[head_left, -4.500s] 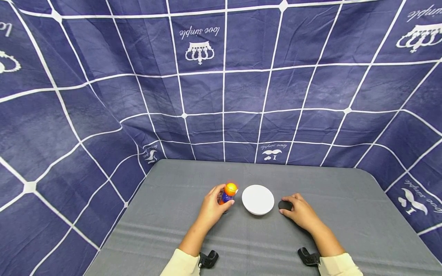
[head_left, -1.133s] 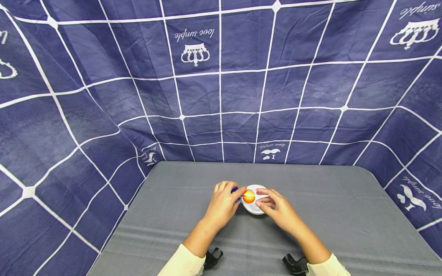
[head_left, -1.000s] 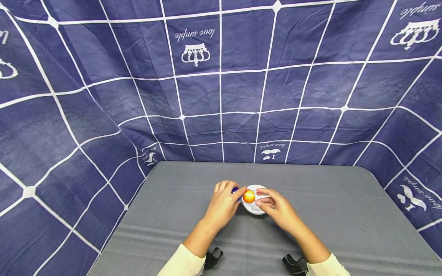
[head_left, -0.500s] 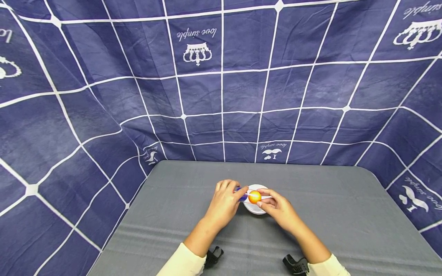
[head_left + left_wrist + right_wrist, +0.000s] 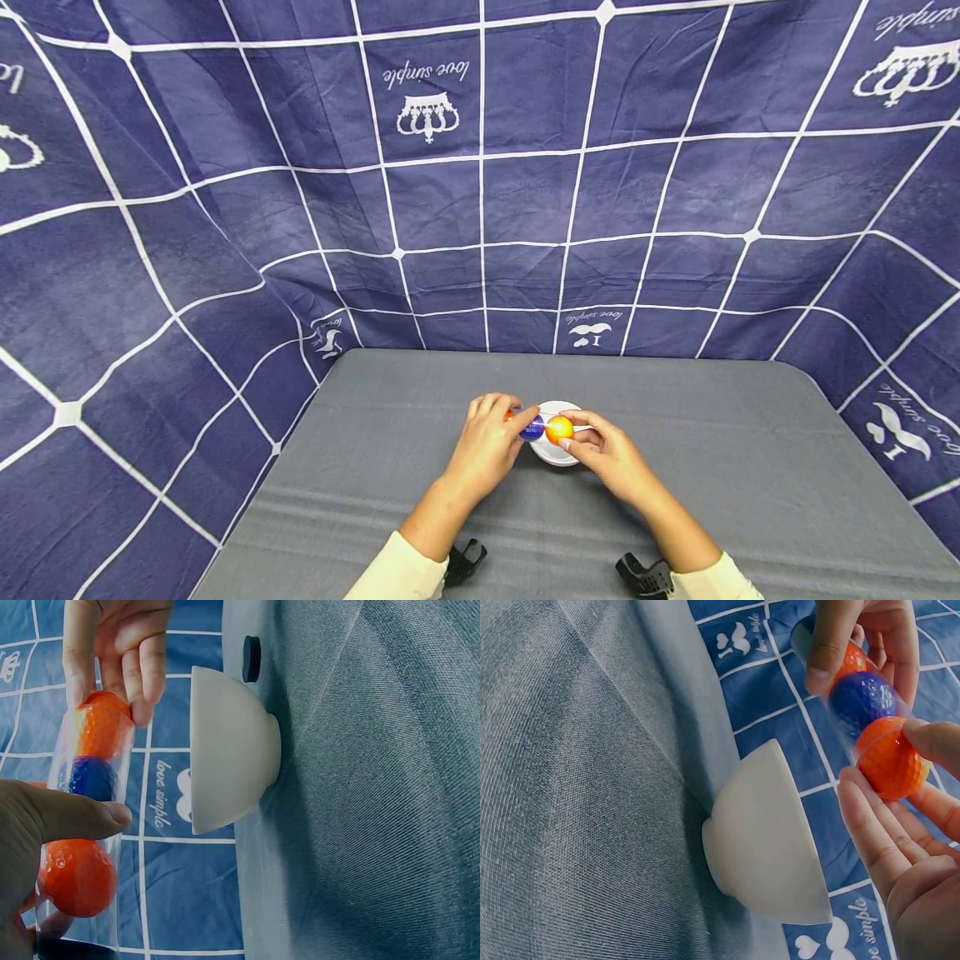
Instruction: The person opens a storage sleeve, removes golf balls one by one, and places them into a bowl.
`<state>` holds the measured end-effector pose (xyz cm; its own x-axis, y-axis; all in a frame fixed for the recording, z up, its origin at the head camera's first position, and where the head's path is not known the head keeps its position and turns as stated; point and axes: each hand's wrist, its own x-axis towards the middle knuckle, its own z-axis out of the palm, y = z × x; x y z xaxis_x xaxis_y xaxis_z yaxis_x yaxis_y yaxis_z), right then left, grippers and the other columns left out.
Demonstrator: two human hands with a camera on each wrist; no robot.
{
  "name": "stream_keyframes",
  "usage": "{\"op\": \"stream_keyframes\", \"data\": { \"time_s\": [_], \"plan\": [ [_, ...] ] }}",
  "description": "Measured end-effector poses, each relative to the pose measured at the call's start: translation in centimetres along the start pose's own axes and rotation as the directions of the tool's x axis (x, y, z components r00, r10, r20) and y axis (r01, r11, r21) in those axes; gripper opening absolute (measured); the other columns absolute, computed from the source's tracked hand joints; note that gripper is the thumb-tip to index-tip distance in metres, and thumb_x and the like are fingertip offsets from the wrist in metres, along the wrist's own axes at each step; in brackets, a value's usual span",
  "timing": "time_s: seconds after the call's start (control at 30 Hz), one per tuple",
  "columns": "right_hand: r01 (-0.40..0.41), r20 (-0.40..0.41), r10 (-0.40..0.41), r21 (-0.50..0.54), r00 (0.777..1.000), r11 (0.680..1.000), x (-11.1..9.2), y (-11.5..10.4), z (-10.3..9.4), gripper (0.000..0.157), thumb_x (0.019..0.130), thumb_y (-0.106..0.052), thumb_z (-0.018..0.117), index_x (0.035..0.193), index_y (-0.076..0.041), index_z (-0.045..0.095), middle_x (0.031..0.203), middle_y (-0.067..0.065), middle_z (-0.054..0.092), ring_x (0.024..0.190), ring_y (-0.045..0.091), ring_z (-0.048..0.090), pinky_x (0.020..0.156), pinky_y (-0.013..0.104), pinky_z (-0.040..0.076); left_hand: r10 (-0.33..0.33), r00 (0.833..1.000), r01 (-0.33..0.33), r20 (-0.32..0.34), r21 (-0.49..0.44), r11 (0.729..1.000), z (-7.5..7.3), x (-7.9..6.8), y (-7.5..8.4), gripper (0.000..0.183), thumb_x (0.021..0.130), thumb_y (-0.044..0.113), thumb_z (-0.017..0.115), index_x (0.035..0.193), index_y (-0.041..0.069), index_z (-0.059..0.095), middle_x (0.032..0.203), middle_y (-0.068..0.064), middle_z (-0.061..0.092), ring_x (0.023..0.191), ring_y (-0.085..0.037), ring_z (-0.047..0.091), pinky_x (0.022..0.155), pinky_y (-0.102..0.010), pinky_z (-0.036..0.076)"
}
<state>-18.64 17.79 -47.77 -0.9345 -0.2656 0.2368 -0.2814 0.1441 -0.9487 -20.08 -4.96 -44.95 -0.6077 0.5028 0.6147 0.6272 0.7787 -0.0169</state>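
Note:
My left hand grips a clear plastic tube, held tilted nearly sideways above the white bowl. Inside it sit an orange golf ball, a blue golf ball in the middle, and another orange golf ball partly out of the mouth. My right hand pinches this last ball at the tube's end, thumb on one side and fingers on the other. A black base closes the tube's far end. The bowl stands upright below both hands, partly covered by them in the head view.
A black round cap lies on the grey cloth-covered table beyond the bowl. Dark blue curtains with white lines hang behind and at both sides. Black wrist mounts are on both forearms.
Earlier, my right hand held the black cap on the table; now it is at the tube's mouth. The tube has been tilted over the bowl, and the balls have slid right toward that hand.

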Motion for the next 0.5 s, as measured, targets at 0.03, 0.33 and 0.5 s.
{"op": "stream_keyframes", "data": {
  "time_s": [0.03, 0.33, 0.5],
  "plan": [
    [0.002, -0.001, -0.002, 0.001, 1.0, 1.0, 0.01, -0.03, -0.01, 0.043, 0.094, -0.006, 0.069, 0.133, 0.004, 0.057, 0.121, 0.028, 0.063, 0.091, 0.009, 0.07, 0.078, 0.019, 0.057, -0.002, 1.0, 0.002, -0.001, -0.003, 1.0, 0.04, -0.05, -0.02, 0.051, 0.074, 0.014, 0.087, 0.121, 0.027, 0.071, 0.11, 0.002, 0.066, 0.109, -0.022, 0.06, 0.097, -0.042, 0.045],
    [0.001, -0.012, -0.001, -0.01, 1.0, 1.0, 0.06, -0.15, -0.08, 0.041, 0.094, -0.006, 0.069, 0.132, 0.004, 0.058, 0.109, 0.019, 0.068, 0.088, 0.006, 0.07, 0.074, 0.021, 0.057, -0.042, 0.999, 0.043, 0.024, -0.053, 0.998, 0.18, -0.33, -0.05, 0.052, 0.075, 0.015, 0.087, 0.124, 0.026, 0.071, 0.112, 0.001, 0.067, 0.109, -0.022, 0.06, 0.095, -0.041, 0.046],
    [0.02, -0.008, -0.02, -0.011, 1.0, 1.0, 0.07, -0.15, -0.12, 0.04, 0.094, -0.006, 0.068, 0.132, 0.003, 0.058, 0.114, 0.024, 0.066, 0.089, 0.013, 0.072, 0.074, 0.024, 0.059, -0.063, 0.997, 0.065, 0.032, -0.061, 0.996, 0.31, -0.48, -0.04, 0.052, 0.075, 0.016, 0.088, 0.124, 0.027, 0.071, 0.113, 0.001, 0.067, 0.11, -0.021, 0.06, 0.096, -0.041, 0.047]
  ]
}}
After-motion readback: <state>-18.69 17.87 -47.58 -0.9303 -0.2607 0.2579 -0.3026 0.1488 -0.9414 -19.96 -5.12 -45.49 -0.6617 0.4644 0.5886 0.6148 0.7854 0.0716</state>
